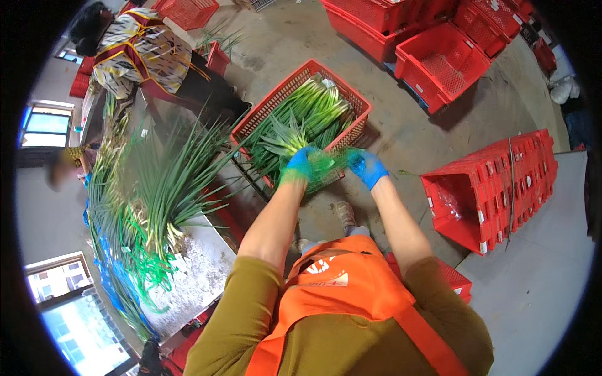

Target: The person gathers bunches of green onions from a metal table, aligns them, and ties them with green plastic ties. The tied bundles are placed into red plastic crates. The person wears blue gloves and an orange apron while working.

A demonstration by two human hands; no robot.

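Note:
My left hand (301, 162), in a blue glove, is closed at the near end of a bundle of green onions (289, 136) above a crate. Green mesh netting (324, 164) covers part of that hand and wrist and stretches across to my right hand (369, 168). That hand, also gloved in blue, grips the netting's other end; its fingers are partly blurred. Below and beyond my hands stands an orange-red plastic crate (348, 89) with slotted walls. Inside it lie several green onion bundles (320, 103), their pale ends toward the right.
At left, a metal table (202, 263) bears loose green onions (174, 174) and green plastic ties (153, 268). A co-worker (146, 51) bends over its far end; another person (77, 157) is at the left edge. Red crates (442, 66) stand at back right, with nested crates (494, 188) at right.

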